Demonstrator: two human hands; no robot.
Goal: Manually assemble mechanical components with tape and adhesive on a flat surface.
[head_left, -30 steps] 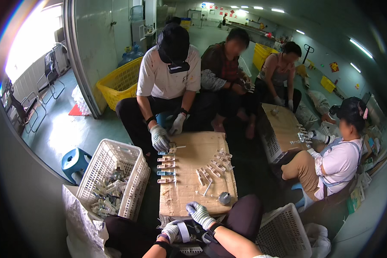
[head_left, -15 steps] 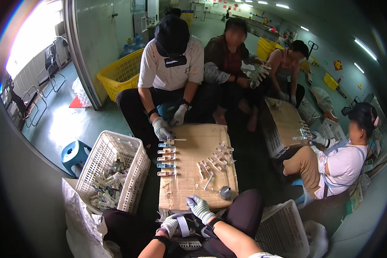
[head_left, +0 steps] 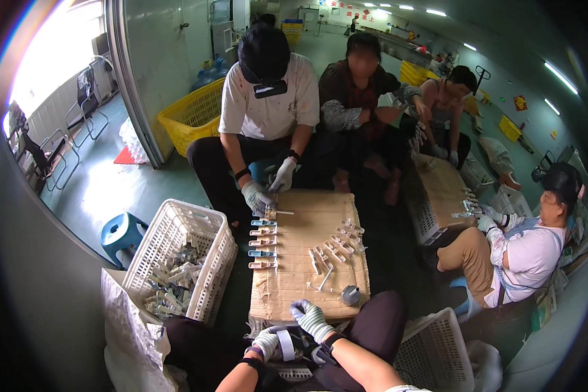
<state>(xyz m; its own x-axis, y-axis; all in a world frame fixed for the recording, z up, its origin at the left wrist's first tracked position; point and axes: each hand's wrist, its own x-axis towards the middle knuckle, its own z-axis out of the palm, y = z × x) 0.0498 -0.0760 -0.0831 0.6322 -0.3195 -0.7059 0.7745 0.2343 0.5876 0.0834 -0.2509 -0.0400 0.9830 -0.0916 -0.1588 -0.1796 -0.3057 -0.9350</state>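
Observation:
Over my lap, my gloved left hand [head_left: 266,342] is curled beside a white curved band [head_left: 285,345]; its fingertips are partly hidden, and what they hold cannot be made out. My gloved right hand [head_left: 311,320] is raised at the near edge of the cardboard worktop [head_left: 294,261], its fingers drawn together; anything between them is too small to name. Just beyond lie a grey round piece with a short spout [head_left: 351,295] and a thin white rod [head_left: 325,277]. Several cream clothes pegs [head_left: 338,247] form a curve at the right. Blue and pinkish pegs [head_left: 263,243] line the left edge.
At left stands a white crate [head_left: 226,251] of loose pegs, near a blue stool [head_left: 121,234]. Another white crate [head_left: 438,349] is by my right knee. Across the worktop sits a co-worker in a cap [head_left: 268,98]; other people sit around a second cardboard-topped crate [head_left: 438,189].
The whole view has shifted slightly, so things sit further right. My hands keep nearly the same pose. The co-worker in dark clothes has lowered the bunch of pegs and moved their arms.

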